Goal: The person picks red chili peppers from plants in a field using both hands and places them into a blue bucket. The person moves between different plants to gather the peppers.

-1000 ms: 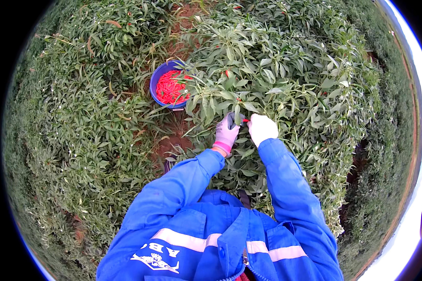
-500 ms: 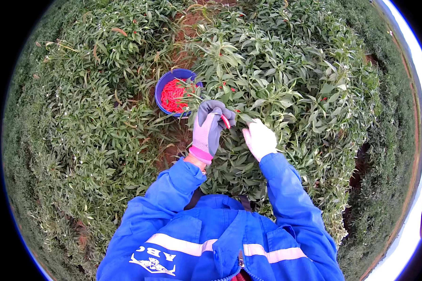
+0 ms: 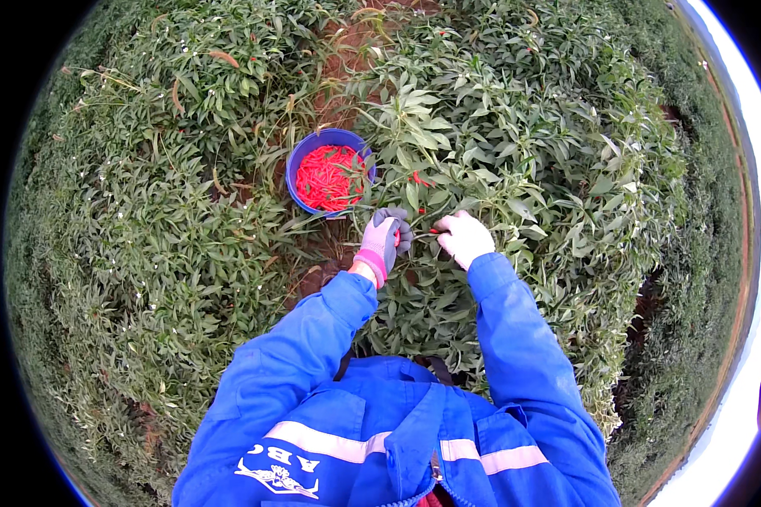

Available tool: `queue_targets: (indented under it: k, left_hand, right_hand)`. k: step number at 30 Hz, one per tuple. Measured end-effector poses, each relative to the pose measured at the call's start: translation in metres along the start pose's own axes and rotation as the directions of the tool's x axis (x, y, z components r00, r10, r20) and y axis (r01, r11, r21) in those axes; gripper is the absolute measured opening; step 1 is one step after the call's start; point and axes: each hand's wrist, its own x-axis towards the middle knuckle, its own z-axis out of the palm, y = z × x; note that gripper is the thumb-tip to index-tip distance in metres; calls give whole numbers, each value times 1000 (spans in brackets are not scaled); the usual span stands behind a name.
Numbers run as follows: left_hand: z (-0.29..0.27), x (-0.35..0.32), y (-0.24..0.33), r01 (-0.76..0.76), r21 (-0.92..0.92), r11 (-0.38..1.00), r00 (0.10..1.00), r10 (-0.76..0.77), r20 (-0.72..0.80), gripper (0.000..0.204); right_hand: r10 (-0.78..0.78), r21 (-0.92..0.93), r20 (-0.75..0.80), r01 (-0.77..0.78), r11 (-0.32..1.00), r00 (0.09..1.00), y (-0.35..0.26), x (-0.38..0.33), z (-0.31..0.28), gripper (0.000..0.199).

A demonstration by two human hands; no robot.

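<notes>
My left hand (image 3: 385, 240), in a grey glove with a pink cuff, is curled among the leaves just below the blue bucket (image 3: 300, 159). A bit of red shows inside its fingers. The bucket is nearly full of red chillies (image 3: 328, 177) and stands on the ground between plants. My right hand (image 3: 465, 237), in a white glove, pinches a small red chilli (image 3: 435, 230) on the leafy green chilli bush (image 3: 516, 135) in front of me. Both hands are close together, a few centimetres apart. More red chillies (image 3: 418, 179) hang on the bush above them.
Dense green chilli plants (image 3: 144, 237) fill the view on all sides. A strip of reddish-brown soil (image 3: 351, 59) runs away from the bucket between the rows. My blue jacket with pale reflective stripes (image 3: 347, 444) fills the lower edge.
My left hand rose toward the bucket, then drew back down a little beside my right hand. The right hand stayed on the bush, shifting slightly.
</notes>
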Motion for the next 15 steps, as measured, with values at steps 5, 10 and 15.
queue_targets:
  k: [5,10,15]
  left_hand:
    - [4,-13,-5,74,-12,997,997,-74,3,15]
    - [15,-22,6,19,-23,1000,995,-16,95,18]
    - [33,-33,5,23,163,986,976,-57,209,21]
  right_hand:
    - [-45,13,24,45,999,999,8,-9,-7,16]
    - [-29,75,59,24,997,998,8,-17,-11,17]
    - [15,233,-19,-10,972,1000,23,-12,-11,31]
